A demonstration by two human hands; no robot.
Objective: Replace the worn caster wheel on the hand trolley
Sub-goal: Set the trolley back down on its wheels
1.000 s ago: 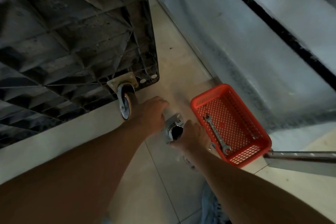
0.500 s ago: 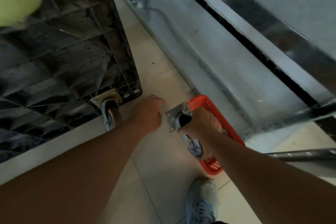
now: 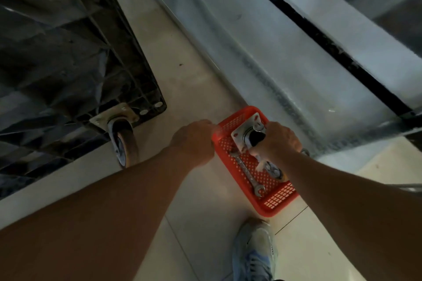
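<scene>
Caster (image 3: 247,138) held over orange basket (image 3: 279,198) at lower centre, gripped with a wrench (image 3: 269,166) by right hand (image 3: 277,141); left hand (image 3: 194,141) curled at basket rim, grasp unclear. Judged heavy, rigid, swivel-prone; best taken by mounting plate.

Basket (image 3: 277,201): orange-red, perforated dot-grid mesh. Spanner (image 3: 247,172) inside: silver. Trolley underside (image 3: 57,52): black, ribbed lattice. Mounted caster wheel (image 3: 124,143): brownish tread, grey hub. Floor tiles (image 3: 194,223): cream. Shoe (image 3: 253,251): pale grey-blue.

Bare forearms, no sleeves, pale blue-grey sneaker (image 3: 253,251), maybe laced
</scene>
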